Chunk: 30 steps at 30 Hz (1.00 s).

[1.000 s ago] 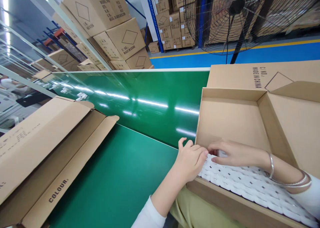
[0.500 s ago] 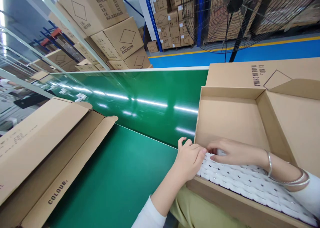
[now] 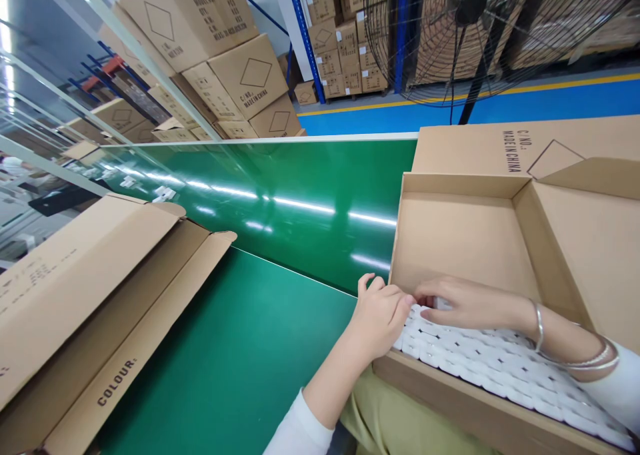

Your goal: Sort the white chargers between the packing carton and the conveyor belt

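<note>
Rows of small white plastic-looking pieces [image 3: 480, 355] lie packed side by side in the near part of an open cardboard box [image 3: 465, 225]; their exact kind is not clear. My left hand [image 3: 381, 318] is at the box's left wall, fingers curled and thumb pointing at the end of the rows. What it grips, if anything, is hidden. Thumb and fingers of my right hand [image 3: 463, 302] close around a white piece [image 3: 442, 303] at the left end of the rows, its fingertips touching or nearly touching my left thumb. A bracelet is on the right wrist.
A green conveyor belt [image 3: 285, 202] runs beyond a green work surface [image 3: 230, 348]. Another open carton [image 3: 95, 288] stands at left. Stacked cartons [image 3: 247, 72], a large wire fan [image 3: 470, 8] and a blue floor [image 3: 360, 118] are behind. Small white parts [image 3: 163, 194] sit far down the belt.
</note>
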### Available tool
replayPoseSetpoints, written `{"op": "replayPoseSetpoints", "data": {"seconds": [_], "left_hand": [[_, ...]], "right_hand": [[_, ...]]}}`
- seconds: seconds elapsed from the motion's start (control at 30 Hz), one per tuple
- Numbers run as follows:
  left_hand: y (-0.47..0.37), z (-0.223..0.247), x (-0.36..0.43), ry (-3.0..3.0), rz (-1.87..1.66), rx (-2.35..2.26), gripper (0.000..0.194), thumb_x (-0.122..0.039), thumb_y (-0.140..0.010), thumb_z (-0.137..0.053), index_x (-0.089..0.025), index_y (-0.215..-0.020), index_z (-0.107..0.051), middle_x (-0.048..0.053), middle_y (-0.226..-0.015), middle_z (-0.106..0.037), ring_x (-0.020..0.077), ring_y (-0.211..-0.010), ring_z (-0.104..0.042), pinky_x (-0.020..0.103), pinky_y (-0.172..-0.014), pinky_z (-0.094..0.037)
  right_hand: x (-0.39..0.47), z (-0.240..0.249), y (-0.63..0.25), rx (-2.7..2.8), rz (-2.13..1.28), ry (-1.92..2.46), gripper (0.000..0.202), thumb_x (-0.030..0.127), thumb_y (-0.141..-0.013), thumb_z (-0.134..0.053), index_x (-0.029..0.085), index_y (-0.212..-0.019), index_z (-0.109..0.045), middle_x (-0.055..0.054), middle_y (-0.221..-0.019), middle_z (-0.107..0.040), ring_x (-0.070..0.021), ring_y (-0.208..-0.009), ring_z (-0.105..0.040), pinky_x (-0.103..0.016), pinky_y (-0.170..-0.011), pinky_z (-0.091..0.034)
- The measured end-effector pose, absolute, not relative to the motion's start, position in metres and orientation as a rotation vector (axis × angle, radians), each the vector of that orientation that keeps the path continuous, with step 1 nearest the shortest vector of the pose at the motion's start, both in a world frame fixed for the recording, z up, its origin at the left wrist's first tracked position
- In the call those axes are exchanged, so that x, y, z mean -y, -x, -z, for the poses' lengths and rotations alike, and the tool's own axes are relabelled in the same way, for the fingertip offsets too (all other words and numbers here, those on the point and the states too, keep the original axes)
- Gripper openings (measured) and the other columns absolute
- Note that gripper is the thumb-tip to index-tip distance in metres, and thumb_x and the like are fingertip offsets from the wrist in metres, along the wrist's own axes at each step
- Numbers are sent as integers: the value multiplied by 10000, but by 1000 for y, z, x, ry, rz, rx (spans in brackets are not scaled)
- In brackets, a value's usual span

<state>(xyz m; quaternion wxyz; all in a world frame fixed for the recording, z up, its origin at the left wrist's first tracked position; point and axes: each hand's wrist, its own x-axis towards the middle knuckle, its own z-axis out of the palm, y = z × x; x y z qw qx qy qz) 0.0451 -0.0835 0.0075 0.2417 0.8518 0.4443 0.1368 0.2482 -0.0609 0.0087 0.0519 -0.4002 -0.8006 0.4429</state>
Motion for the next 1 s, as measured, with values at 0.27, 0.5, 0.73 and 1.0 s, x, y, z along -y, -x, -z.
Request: {"op": "replayPoseSetpoints", "data": {"seconds": [0.27, 0.5, 0.73, 1.0], "left_hand": [[-45, -7, 82, -2365, -371, -1197, 428, -238, -978, -269, -236, -838, -673, -21, -818, -680, 155, -834, -497, 420, -1057, -258], [-44, -6, 82, -2401, -360, -1186, 413, -236, -981, -273, -220, -853, -666, -27, -829, -677, 143, -819, -483, 378, -1037, -283], [-43, -6, 82, -2416, -324, -1174, 436, -238, -985, -248, -215, -851, -662, -7, -837, -634, 149, -809, -460, 353, -947, -343], [-42, -9, 83, -2320, -332, -1170, 470, -290, -992, -217, -197, -878, -663, 25, -864, -627, 164, -790, -456, 332, -798, -393]], "right_hand": [[60, -10, -248, 2438, -1365, 1216, 338, 474, -868, -448, 218, -917, -663, -40, -854, -677, -217, -757, -600, -312, -666, -444], [60, -13, -247, 2386, -1453, 1194, 382, 515, -891, -424, 209, -933, -649, -44, -905, -679, -220, -804, -608, -320, -695, -457], [59, -17, -245, 2333, -1508, 1161, 338, 469, -904, -448, 219, -1055, -619, -36, -961, -674, -211, -871, -612, -313, -756, -474], [60, -19, -247, 2224, -1505, 1210, 408, 513, -904, -419, 218, -1133, -583, -45, -924, -684, -223, -848, -624, -343, -762, -481]]}}
